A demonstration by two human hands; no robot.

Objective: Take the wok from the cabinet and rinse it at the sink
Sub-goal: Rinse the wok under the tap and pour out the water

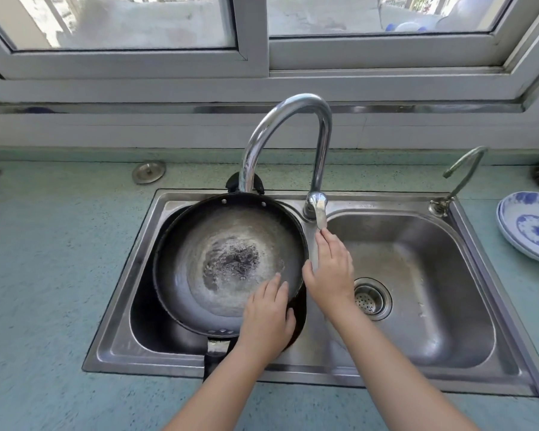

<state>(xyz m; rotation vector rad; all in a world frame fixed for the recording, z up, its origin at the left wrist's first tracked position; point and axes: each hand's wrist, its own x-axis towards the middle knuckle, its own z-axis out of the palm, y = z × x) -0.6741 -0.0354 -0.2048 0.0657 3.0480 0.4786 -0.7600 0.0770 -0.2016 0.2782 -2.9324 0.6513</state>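
Wok (227,259) sits tilted in the left basin of the double sink (467,309), its far rim propped near the base of the gooseneck faucet (293,119) and its handle (215,353) pointing back at me over the sink's front edge. My left hand (266,318) lies on the near rim, fingers spread onto the inner wall and thumb at the outer edge, steadying it more than clamping it. My right hand (330,269) is loosely curled around the faucet lever (319,213), fingertips on its end, thumb just beside the wok's rim.

To do this well, I think I should work the lever gently so the water does not splash out of the shallow bowl, and keep the left hand firm because the round bottom will want to rock.

It is dark outside, worn grey inside, with water pooled and rippling at the centre, and rivets at both handle mounts.
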